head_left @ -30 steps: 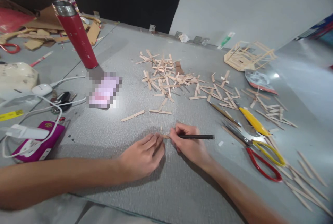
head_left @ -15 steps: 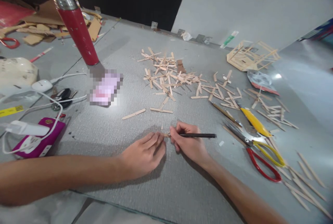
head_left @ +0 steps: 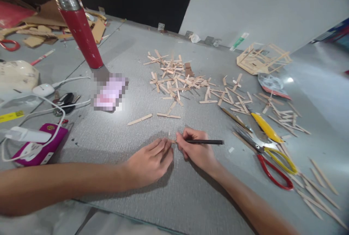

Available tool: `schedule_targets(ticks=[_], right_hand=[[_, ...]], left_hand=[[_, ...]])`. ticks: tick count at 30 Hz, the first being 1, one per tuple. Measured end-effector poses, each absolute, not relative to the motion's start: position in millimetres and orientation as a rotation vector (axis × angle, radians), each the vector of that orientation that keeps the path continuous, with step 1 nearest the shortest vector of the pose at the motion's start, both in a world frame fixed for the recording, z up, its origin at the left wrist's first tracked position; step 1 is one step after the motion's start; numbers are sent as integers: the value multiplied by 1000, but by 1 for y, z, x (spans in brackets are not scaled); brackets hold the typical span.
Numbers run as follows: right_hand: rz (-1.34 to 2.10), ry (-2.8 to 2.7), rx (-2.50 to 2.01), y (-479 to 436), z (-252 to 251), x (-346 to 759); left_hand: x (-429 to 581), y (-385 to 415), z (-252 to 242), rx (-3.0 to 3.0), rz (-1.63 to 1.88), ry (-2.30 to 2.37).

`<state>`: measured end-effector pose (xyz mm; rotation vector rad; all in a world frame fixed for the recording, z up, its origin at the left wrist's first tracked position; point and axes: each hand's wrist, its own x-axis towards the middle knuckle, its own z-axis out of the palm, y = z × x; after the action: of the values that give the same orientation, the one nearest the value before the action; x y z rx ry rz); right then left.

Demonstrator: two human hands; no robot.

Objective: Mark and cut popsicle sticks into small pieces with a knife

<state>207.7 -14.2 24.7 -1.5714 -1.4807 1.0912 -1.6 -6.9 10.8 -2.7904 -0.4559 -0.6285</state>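
Note:
My left hand (head_left: 151, 160) lies low over the grey table, fingers closed and pressing down a wooden craft stick (head_left: 172, 141). Only the stick's short end shows past the fingertips; the rest is under the hand. Just to the right, my right hand (head_left: 195, 144) pinches a slim black pen-like tool (head_left: 208, 142) close to its tip. That tip meets the stick's exposed end, though the fingers mostly hide it. A tiny wood chip (head_left: 169, 133) lies beyond the fingertips. Two loose craft sticks, one on the left (head_left: 139, 119) and one on the right (head_left: 168, 115), lie farther out.
A pile of craft sticks (head_left: 177, 78) spreads across the back. To the right are scissors (head_left: 260, 149), a yellow-handled cutter (head_left: 265, 127), a brown-handled tool (head_left: 236, 118) and a wooden stick frame (head_left: 263, 60). At left stand a red flask (head_left: 81, 33), a phone (head_left: 111, 92) and a purple power strip (head_left: 43, 146).
Almost nothing differs. My right hand and the black tool sit very slightly farther left, while the whole view has shifted a little; the left hand still presses the stick.

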Motion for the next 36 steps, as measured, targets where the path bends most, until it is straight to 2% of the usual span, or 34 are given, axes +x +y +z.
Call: schedule_targets(ticks=[36], right_hand=[[1122,-1459,-1556,-12,25,208]], left_hand=[[-2,-7,13,-2770,-614,-451]])
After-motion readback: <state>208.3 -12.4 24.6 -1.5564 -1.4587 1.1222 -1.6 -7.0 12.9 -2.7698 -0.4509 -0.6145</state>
